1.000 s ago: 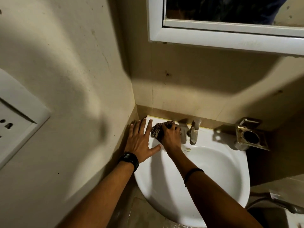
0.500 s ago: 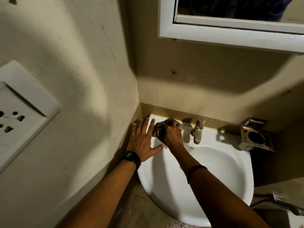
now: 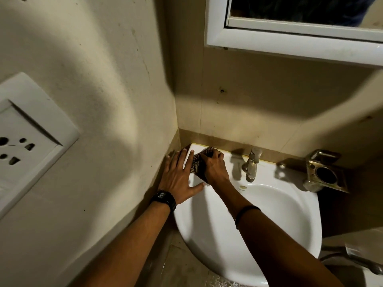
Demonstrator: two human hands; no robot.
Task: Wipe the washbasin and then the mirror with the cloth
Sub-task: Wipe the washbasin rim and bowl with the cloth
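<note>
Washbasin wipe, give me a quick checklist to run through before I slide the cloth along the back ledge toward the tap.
1. Cloth in the right hand: ok, bunched in a closed grip on the back left corner.
2. Left hand bracing: ok, flat and open on the washbasin rim beside the cloth, thumb towards the bowl.
3. Path to the tap: ok, bare ledge between.
4. Holder on the far right: ok, beyond the tap, apart.
5. Ledge already clean: cannot tell, shadowed.
6. Mirror: not ok, not wiped yet.
</note>
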